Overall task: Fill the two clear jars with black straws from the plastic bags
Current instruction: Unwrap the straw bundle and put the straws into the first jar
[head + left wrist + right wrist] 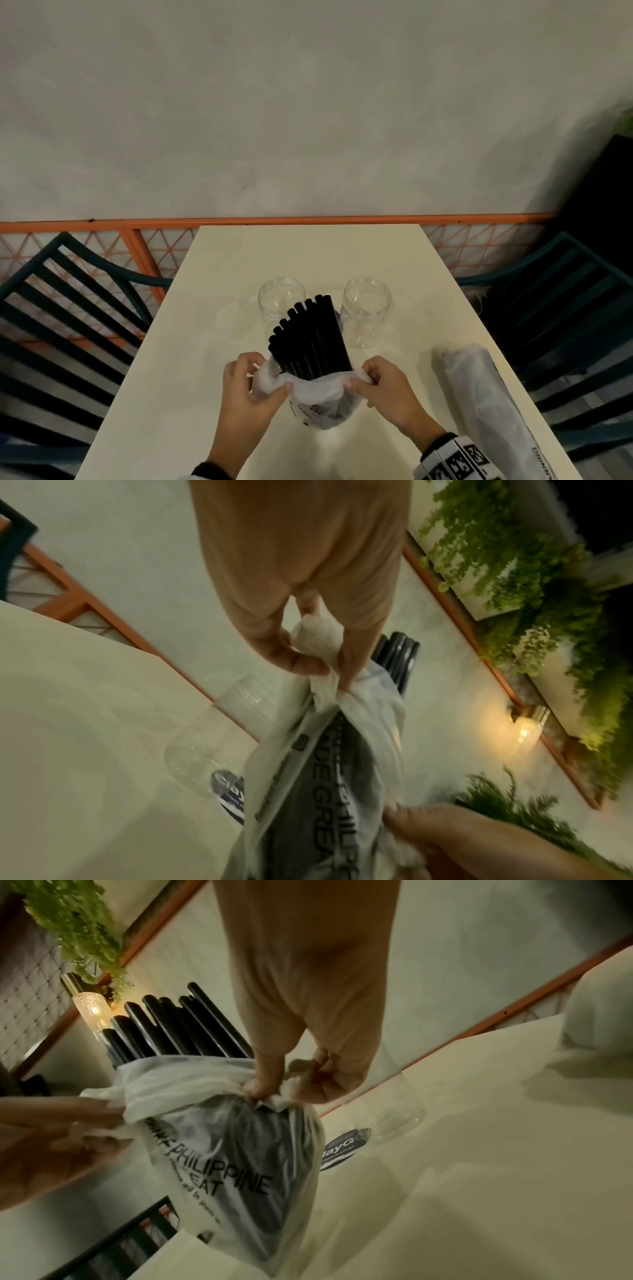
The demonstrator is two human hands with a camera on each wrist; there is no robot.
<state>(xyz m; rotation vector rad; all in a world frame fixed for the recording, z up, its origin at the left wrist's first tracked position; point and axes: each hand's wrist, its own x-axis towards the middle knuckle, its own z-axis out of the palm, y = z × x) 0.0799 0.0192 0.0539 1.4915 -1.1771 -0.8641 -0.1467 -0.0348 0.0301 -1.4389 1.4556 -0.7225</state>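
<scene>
A bundle of black straws (308,339) (397,653) (171,1026) stands upright in a white printed plastic bag (315,401) (342,750) (232,1137) near the table's front, its upper half sticking out. My left hand (265,378) (318,666) pinches the bag's rim on the left. My right hand (359,378) (274,1088) pinches the rim on the right. The bag mouth is stretched between them. Two clear jars, both holding nothing, stand upright behind the straws, the left jar (281,298) (212,739) and the right jar (367,308) (390,1110).
A second white bag (486,404) lies lengthwise along the right edge of the cream table (205,308). A dark round sticker (337,1148) lies on the table between the jars. Dark slatted chairs (68,308) (565,308) flank the table, with an orange railing and wall behind.
</scene>
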